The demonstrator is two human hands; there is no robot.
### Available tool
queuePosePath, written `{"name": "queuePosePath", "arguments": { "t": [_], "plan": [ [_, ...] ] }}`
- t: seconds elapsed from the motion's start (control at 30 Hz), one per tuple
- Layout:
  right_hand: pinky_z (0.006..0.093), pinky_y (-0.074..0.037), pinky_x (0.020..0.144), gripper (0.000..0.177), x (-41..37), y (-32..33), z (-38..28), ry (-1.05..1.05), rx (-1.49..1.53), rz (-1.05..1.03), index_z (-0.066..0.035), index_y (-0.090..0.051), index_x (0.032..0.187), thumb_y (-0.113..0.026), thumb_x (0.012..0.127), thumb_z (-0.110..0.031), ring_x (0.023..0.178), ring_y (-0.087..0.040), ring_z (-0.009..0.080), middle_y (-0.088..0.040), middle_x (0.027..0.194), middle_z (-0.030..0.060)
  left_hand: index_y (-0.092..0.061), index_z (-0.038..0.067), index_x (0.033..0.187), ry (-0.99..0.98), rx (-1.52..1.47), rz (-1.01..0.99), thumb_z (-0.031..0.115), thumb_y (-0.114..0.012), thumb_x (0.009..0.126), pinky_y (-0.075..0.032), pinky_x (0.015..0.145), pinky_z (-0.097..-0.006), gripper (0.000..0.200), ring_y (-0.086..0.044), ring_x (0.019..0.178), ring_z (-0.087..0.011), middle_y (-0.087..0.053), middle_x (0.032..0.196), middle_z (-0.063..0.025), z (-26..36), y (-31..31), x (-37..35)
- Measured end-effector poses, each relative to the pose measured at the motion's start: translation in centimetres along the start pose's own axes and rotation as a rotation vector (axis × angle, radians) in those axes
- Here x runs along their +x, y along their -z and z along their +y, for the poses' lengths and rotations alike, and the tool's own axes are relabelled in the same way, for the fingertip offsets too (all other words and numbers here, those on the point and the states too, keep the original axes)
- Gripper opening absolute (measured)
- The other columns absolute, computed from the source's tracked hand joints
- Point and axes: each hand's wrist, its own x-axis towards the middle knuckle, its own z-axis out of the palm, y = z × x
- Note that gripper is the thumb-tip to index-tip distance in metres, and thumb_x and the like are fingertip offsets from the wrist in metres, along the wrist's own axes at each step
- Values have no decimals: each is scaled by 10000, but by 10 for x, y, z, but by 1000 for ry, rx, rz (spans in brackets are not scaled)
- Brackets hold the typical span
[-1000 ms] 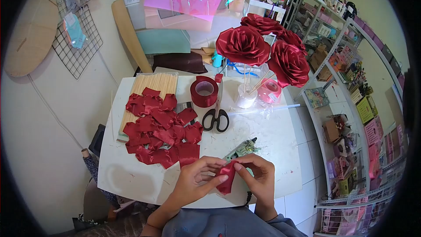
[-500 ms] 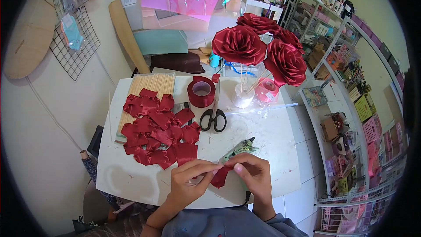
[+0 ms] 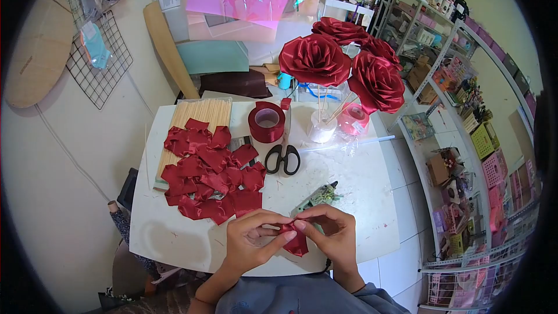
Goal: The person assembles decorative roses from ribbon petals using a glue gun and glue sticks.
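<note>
Near the front of the white table, a dark red satin ribbon petal (image 3: 297,245) hangs between my two hands. My left hand (image 3: 254,238) pinches its upper left edge between thumb and fingers. From the other side my right hand (image 3: 331,232) pinches the top edge, its fingertips close against the left ones. Just beyond the hands lies a pale green glue gun (image 3: 317,197), partly covered by them. To the left is a heap of similar red ribbon petals (image 3: 212,168). Black-handled scissors (image 3: 282,159) lie further back, beside a roll of red ribbon (image 3: 267,122).
Several red ribbon roses (image 3: 317,60) on sticks stand in a white cup (image 3: 321,128) at the back right. A pink roll (image 3: 353,119) sits beside it. A bundle of wooden sticks (image 3: 203,110) lies under the petals. Metal shelves (image 3: 433,81) line the right side.
Both thumbs have shifted on the petal, and the left thumb now presses its front. The petal hangs slightly lower and further right. The other things on the table stay put.
</note>
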Motion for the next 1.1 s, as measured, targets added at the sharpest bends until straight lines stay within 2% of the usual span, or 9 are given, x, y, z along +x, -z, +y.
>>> {"name": "queuePosePath", "arguments": {
  "t": [0.4, 0.67, 0.87, 1.1],
  "plan": [
    [243, -445, 727, 159, -2, -2, 3, 35, 35, -8, 31, -587, 871, -599, 714, 50, 773, -555, 120, -593, 825, 82, -509, -73, 872, -105, 48, 72, -108, -581, 692, -492, 716, -242, 197, -580, 775, -155, -565, 820, -125, -7, -2, -2],
    [230, -439, 722, 243, -1, -4, 10, 83, 18, 72, 20, -562, 924, -609, 693, 77, 781, -550, 101, -571, 842, 65, -443, -41, 937, -251, 441, 106, -90, -578, 706, -491, 652, -222, 273, -581, 753, -135, -562, 806, -115, -10, -5, -3],
    [225, -434, 719, 235, -2, -6, 11, 88, 15, 102, 18, -528, 899, -610, 689, 83, 783, -547, 102, -558, 830, 62, -352, -13, 975, -236, 411, 103, -88, -561, 720, -479, 666, -232, 338, -566, 738, -130, -549, 782, -111, -14, -7, -4],
    [231, -434, 716, 201, -1, -6, 14, 125, 25, 100, 9, -502, 846, -606, 691, 85, 771, -543, 104, -545, 797, 59, -331, 7, 962, -222, 363, 108, -84, -556, 725, -470, 652, -225, 339, -559, 731, -125, -548, 781, -111, -13, -9, -4]
  ]
}}
